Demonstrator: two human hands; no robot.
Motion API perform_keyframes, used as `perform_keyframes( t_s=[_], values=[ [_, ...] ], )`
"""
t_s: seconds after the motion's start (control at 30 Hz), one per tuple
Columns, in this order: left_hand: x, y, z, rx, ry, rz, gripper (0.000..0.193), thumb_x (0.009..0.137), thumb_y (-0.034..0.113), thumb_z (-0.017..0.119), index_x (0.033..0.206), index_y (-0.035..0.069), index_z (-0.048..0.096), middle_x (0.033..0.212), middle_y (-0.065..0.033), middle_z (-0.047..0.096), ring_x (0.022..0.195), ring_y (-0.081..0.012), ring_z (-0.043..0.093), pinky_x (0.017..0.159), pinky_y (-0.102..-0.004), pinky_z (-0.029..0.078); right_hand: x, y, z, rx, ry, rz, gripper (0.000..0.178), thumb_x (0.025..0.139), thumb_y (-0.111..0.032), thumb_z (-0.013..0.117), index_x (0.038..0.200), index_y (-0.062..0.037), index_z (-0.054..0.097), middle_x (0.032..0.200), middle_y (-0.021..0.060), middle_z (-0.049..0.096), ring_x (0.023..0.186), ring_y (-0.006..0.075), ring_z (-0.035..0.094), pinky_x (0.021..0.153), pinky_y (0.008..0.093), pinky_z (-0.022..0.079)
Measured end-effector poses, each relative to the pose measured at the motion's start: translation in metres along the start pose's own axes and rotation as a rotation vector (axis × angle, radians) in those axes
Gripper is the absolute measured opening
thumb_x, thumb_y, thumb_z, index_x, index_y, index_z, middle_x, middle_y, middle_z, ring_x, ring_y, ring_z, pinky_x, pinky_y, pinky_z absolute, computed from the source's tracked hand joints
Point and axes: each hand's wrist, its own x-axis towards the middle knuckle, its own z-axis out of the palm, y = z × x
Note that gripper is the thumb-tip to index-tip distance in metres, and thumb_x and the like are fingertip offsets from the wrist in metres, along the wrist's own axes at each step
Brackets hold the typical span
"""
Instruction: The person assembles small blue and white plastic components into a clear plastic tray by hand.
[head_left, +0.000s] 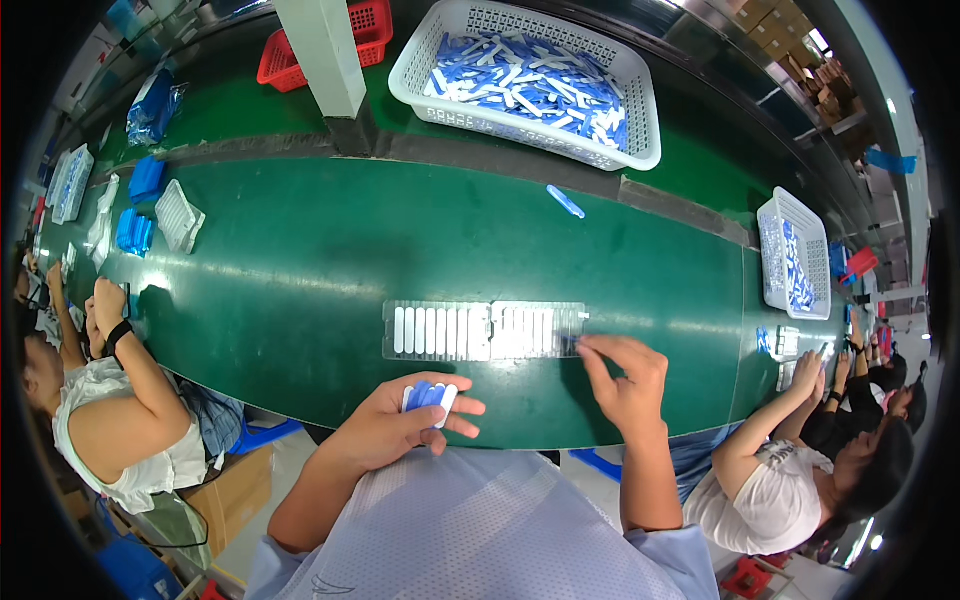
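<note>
A clear plastic tray [490, 348] with two slotted halves lies on the green table in front of me. White elongated pieces [425, 331] stand side by side in its left half, and more sit in the right half. My left hand [395, 425], near the table's front edge, is closed round a small bunch of flat blue and white plastic pieces [428, 397]. At the tray's right end, my right hand [628, 380] has its fingertips pinched together by the rim. Whatever is between those fingertips is too small to make out.
Beyond the table's back ledge, a white basket [640, 150] holds many blue and white pieces. One loose blue piece [566, 201] lies before it. A grey post [322, 60] rises at back left. Co-workers sit on both sides; another white basket [812, 300] stands right.
</note>
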Motion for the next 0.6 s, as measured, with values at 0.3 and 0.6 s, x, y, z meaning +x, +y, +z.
perform_keyframes(
  t_s=[0.3, 0.6],
  values=[
    [0.004, -0.005, -0.002, 0.034, -0.055, 0.012, 0.046, 0.098, 0.004, 0.062, 0.143, -0.003, 0.050, 0.132, -0.0231, 0.065, 0.110, -0.0283, 0.071, 0.067, -0.0278, 0.058, 0.025, 0.038, -0.006, 0.480, -0.222, 0.409, 0.003, 0.089, 0.002, 0.072, 0.087, 0.0019, 0.070, 0.076, -0.0026, 0.063, 0.068, 0.0031, 0.055, 0.059, 0.0203, 0.045],
    [-0.002, -0.002, -0.001, 0.049, -0.055, 0.015, 0.046, 0.100, 0.005, 0.059, 0.144, -0.002, 0.048, 0.136, -0.0229, 0.063, 0.115, -0.0279, 0.069, 0.076, -0.0287, 0.059, 0.065, 0.013, -0.001, -0.040, -0.378, 0.007, 0.049, 0.072, 0.002, 0.082, 0.118, -0.0066, 0.068, 0.085, 0.0037, 0.058, 0.062, 0.0139, 0.053, 0.060, 0.0289, 0.046]
  ],
)
